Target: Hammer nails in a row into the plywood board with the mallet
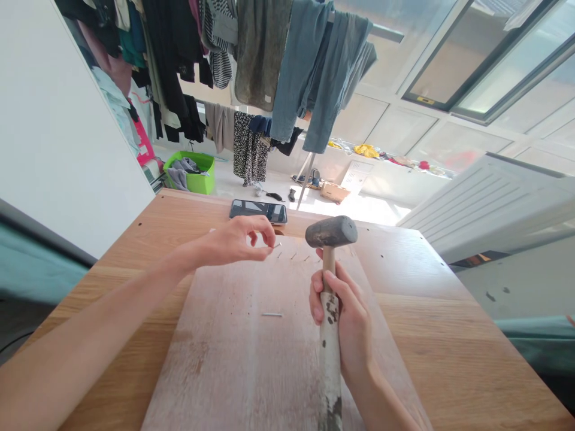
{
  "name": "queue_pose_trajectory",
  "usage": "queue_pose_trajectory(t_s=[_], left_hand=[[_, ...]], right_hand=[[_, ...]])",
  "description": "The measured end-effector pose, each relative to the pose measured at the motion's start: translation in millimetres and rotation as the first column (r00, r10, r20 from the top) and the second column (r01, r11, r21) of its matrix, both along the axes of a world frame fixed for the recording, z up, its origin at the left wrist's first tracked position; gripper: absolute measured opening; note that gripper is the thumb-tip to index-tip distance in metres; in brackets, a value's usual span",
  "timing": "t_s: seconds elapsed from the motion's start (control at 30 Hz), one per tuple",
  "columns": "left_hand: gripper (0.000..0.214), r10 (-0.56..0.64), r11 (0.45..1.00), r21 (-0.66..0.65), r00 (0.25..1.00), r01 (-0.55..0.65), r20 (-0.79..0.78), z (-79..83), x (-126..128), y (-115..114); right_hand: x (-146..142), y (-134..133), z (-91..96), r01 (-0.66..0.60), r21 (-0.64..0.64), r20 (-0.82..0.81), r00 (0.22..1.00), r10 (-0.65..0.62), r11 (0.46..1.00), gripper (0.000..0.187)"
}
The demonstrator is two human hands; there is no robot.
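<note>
My left hand (249, 239) pinches a small nail (277, 245) between thumb and fingertip, over the far part of a worn wooden board (224, 359). In my right hand (344, 305) is a mallet (331, 231) with a dark, cylindrical head. Its pale handle, with chipped white paint, points toward me, and the head is raised above the board's far right part. Several nails (293, 256) stand in a row in the board, just right of my left fingertips. One loose nail (272, 315) lies flat nearer the board's middle, close to some small holes.
The board rests on a wooden table (449, 335). A smartphone (257, 211) lies at the table's far edge, behind my left hand. Beyond are a green basket (191, 173) with clothes and hanging jeans (300, 66). A white panel (67, 120) stands at the left.
</note>
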State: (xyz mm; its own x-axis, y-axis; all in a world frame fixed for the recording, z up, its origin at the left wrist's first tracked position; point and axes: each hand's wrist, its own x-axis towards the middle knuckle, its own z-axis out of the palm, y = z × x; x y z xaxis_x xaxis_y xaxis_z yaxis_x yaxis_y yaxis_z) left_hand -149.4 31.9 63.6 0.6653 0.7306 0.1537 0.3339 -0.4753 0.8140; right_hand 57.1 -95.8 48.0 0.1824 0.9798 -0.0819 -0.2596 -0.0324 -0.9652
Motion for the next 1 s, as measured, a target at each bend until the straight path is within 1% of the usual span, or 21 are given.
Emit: queue_pose_trajectory(t_s=[0.07, 0.13, 0.17, 0.23, 0.3, 0.37, 0.43, 0.63, 0.83, 1.0], left_hand=[[0.016, 0.179, 0.984, -0.031, 0.98, -0.177, 0.081, -20.7, -4, 3], [0.018, 0.259, 0.965, -0.006, 0.958, -0.261, 0.123, -39.0, -6, 1], [0.018, 0.282, 0.958, 0.019, 0.95, -0.287, 0.136, -45.7, -7, -1], [0.022, 0.301, 0.947, 0.071, 0.943, -0.313, 0.138, -53.5, -9, -5], [0.025, 0.287, 0.947, 0.116, 0.95, -0.301, 0.12, -55.8, -10, -8], [0.023, 0.263, 0.951, 0.141, 0.959, -0.276, 0.103, -55.6, -11, -10], [0.02, 0.252, 0.955, 0.135, 0.963, -0.264, 0.099, -55.2, -10, -11], [0.016, 0.301, 0.947, 0.094, 0.95, -0.308, 0.078, -55.9, -9, -10], [0.012, 0.296, 0.948, 0.1, 0.952, -0.303, 0.081, -57.1, -11, -10], [0.011, 0.276, 0.954, 0.095, 0.955, -0.286, 0.108, -57.2, -11, -10]], right_hand=[[0, 0, -0.9, -0.002, 0.003, 0.003, 1.0, 0.002, 1.0, 0.023], [0, 1, -1.9, -0.001, 0.002, 0.012, 1.0, 0.001, 1.0, 0.024], [-1, 1, -2.2, -0.002, 0.003, 0.016, 1.0, 0.002, 1.0, 0.024], [-2, 1, -2.5, -0.007, 0.006, 0.02, 1.0, 0.007, 1.0, 0.024], [-3, 0, -2.5, -0.006, 0.012, 0.018, 1.0, 0.006, 1.0, 0.023], [-3, 0, -2.7, -0.003, 0.014, 0.02, 1.0, 0.003, 1.0, 0.02], [-4, 0, -3.6, -0.005, 0.012, 0.02, 1.0, 0.005, 1.0, 0.018], [-7, 0, -6.8, -0.031, 0.012, 0.003, 1.0, 0.031, 0.999, 0.017], [-9, -1, -3.9, -0.035, -0.003, -0.002, 0.999, 0.035, 0.999, 0.03], [-9, -1, -3.0, -0.076, -0.012, 0.002, 0.997, 0.076, 0.997, 0.033]])
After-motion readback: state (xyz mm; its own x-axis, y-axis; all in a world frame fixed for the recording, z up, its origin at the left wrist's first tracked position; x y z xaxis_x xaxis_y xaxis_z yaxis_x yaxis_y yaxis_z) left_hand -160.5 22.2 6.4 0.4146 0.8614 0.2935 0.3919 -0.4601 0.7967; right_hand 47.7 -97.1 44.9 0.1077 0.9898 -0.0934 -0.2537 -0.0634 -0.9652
